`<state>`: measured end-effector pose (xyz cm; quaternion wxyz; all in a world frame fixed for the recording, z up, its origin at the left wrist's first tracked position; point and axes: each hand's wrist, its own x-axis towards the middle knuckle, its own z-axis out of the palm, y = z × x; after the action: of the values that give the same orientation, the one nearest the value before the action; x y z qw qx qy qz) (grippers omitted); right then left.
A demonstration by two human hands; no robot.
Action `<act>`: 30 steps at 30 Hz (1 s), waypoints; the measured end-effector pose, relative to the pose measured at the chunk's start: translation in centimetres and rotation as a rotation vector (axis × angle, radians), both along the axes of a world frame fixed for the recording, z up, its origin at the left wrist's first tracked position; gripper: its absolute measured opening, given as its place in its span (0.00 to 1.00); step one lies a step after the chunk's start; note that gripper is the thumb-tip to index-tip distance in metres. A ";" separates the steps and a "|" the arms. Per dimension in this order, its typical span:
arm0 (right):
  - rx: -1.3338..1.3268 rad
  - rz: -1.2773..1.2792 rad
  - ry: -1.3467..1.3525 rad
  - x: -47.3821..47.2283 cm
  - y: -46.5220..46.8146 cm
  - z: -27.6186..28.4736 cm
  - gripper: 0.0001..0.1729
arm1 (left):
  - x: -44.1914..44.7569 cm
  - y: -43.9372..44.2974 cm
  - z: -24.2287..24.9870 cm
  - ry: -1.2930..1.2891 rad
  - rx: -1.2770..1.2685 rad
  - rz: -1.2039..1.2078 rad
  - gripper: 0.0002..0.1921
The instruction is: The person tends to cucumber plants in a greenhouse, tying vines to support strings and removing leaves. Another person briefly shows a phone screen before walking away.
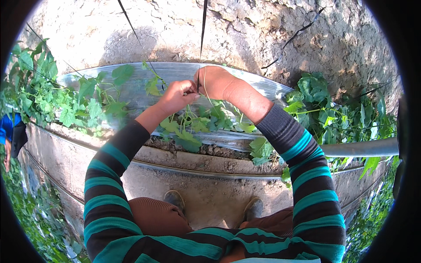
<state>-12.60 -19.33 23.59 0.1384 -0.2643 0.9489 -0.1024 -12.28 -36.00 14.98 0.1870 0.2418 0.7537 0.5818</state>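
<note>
My left hand (180, 95) pinches a thin black twine (202, 36) between thumb and fingertips. Right beside it, my right hand (213, 82) is curled at the same twine, its fingers partly hidden behind the hand. The twine runs up from my hands to the top of the view. A thin pale green stem or tendril (205, 82) passes over the back of my right hand. Below both hands, leafy vine plants (194, 126) grow through clear plastic film (131, 88) that covers the bed.
Other black strings (127, 18) slant over dry cracked soil (263, 29). Dense vines (33, 82) grow at left and more vines (315, 98) at right, near a grey metal pipe (361, 148). My boots stand on a concrete path (210, 200) beside the bed's edging. A person in blue (7, 128) is at far left.
</note>
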 end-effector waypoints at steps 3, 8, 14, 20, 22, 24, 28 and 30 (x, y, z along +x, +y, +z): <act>0.099 -0.164 0.146 2.5 -1.5 0.4 0.05 | 0.1 0.6 -0.8 0.048 0.088 0.121 0.07; -0.355 -0.390 0.397 5.7 -1.1 -5.8 0.05 | 0.6 1.2 -0.3 -0.149 0.172 0.205 0.11; -1.351 -0.886 -0.117 6.5 -2.4 -10.7 0.04 | 1.0 0.7 -1.1 -0.128 0.281 0.157 0.11; -0.993 -0.601 -0.235 6.1 -0.1 -12.9 0.06 | 0.4 -0.3 -1.7 -0.039 0.312 0.194 0.11; -0.337 -0.357 -0.115 6.6 2.6 -12.2 0.10 | 0.4 -0.5 -1.4 -0.092 0.318 0.213 0.13; 0.271 -0.290 -0.243 5.5 5.7 -10.9 0.12 | 0.1 -0.9 -1.5 -0.095 0.322 0.169 0.13; -0.464 -0.605 0.303 0.9 7.5 -4.3 0.08 | 0.0 -1.0 -1.5 -0.093 0.274 0.095 0.15; -1.107 -0.341 -0.228 0.1 5.1 0.5 0.26 | 0.3 -0.9 -1.1 -0.140 0.273 0.095 0.15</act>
<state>-12.52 -14.20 24.05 0.0627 -0.1281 0.7625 -0.6310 -12.02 -36.93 13.89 0.1766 0.1880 0.6633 0.7025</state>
